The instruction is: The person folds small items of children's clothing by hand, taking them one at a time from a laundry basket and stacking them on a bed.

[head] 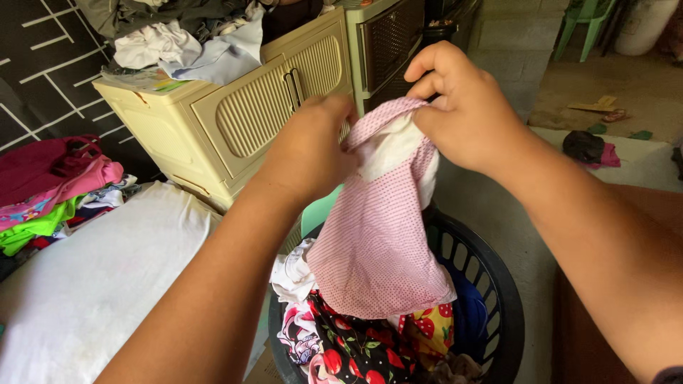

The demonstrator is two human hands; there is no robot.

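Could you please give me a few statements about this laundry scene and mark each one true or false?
1. Both the left hand and the right hand hold the pink dotted garment. True.
2. The laundry basket is white. False: it is black.
3. The garment hangs above the basket. True.
4. The cream cabinet has nothing on top. False: crumpled clothes lie on it.
5. Folded clothes are stacked at the far left. True.
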